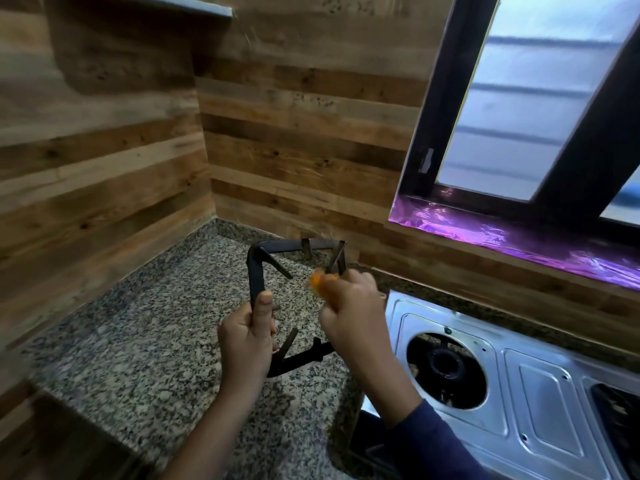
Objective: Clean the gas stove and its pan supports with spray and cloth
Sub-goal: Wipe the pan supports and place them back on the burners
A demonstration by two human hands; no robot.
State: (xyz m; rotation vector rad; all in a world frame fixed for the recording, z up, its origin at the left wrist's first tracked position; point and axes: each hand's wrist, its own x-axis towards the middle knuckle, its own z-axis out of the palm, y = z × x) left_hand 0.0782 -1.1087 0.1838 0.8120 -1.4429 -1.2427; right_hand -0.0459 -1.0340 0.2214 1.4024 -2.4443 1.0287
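I had the left hand (247,336) clamped round the left bar of the pan support (255,271), thumb laid up along the metal. It held the black frame tilted near the middle of the view. Whether its lowest corner rested on the granite counter (138,323) I could not tell. The right hand (349,306), at three o'clock of the frame, was bunched round an orange cloth (317,280). The cloth was blurred and pressed against the frame's right corner.

The steel stove (540,382) lay at four o'clock, its near burner (446,367) bare of any support. A window sill (485,233) with a purple sheen ran at two o'clock, and the wood-panelled wall (294,133) stood at twelve. I saw no spray bottle.

My worry was the one-sided hold. As I judged it, hard rubbing on the far corner could twist the frame out of the left hand and drop it on the granite. The inward prongs might also snag the cloth and jerk the frame toward the stove's edge.
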